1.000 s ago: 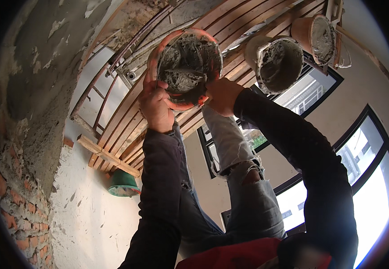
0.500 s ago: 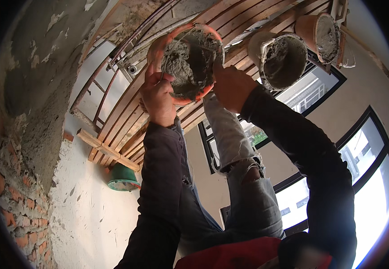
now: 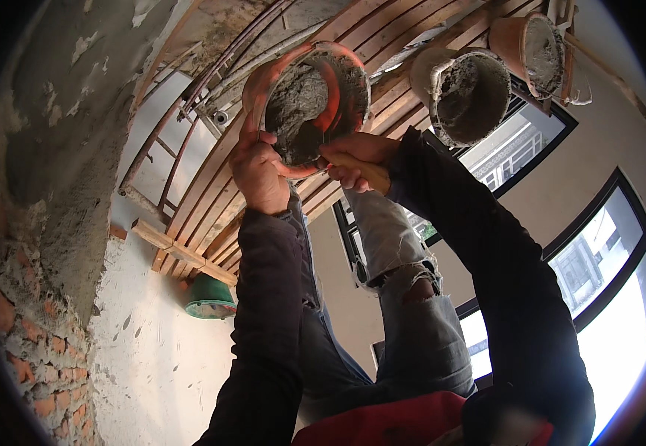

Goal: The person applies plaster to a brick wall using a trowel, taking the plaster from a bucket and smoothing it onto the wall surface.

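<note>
An orange bucket (image 3: 259, 89) of grey mortar (image 3: 297, 100) is at the upper middle, with a streak of orange showing through the mix. My left hand (image 3: 262, 171) grips its near left rim, fingers curled over it. My right hand (image 3: 360, 157) is closed on the wooden handle (image 3: 370, 174) of a tool at the near right rim; the tool's head is dark and mostly hidden in the bucket and mortar.
A grey bucket (image 3: 468, 100) and a terracotta-coloured bucket (image 3: 531, 59) of mortar stand right on wooden planks (image 3: 196, 223). A green bucket (image 3: 210, 297) is lower left. A metal frame (image 3: 159, 171), a plastered brick wall (image 3: 55, 186) and dark-framed windows (image 3: 590, 267) surround them.
My right hand has turned over, showing the wooden handle, and dipped toward the near rim. The mortar has shifted, baring orange inside the bucket. My left hand stays on the rim.
</note>
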Available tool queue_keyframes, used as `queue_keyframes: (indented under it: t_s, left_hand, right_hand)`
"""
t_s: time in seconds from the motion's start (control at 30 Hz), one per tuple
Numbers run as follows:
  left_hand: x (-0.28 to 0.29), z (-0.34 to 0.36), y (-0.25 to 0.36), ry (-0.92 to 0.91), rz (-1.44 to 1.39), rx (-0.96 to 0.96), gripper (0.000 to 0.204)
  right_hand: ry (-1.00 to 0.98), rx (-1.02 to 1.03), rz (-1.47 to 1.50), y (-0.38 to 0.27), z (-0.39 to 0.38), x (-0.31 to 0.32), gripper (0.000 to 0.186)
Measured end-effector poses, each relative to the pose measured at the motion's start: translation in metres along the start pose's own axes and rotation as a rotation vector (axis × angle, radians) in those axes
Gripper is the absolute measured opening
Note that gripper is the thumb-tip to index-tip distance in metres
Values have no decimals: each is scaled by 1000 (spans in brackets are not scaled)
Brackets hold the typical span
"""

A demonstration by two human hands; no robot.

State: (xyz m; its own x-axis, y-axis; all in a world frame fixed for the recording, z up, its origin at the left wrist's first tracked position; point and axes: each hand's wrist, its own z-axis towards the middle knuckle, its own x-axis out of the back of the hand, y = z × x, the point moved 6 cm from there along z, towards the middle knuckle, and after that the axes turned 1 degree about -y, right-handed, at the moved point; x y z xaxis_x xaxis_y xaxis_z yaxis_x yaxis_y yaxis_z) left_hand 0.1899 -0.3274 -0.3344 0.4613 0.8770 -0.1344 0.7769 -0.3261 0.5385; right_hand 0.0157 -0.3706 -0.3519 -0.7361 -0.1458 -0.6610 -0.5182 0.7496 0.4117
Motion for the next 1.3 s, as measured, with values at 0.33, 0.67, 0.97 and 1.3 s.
queue_keyframes:
  t_s: [0.33,0.67,0.97,1.3]
  left_hand:
    - [-4,8,15,-107,92,-52,70]
    - [14,26,24,-140,227,-41,46]
    - [-3,20,24,-186,83,-28,56]
    - [0,16,11,-108,120,-44,66]
  right_hand:
    - [303,396,-206,-5,-67,-30,28]
    - [880,601,-1655,-53,-30,-96,22]
    - [936,634,-1432,-16,-57,-44,31]
    - [913,608,-1241,-24,-9,-18,39]
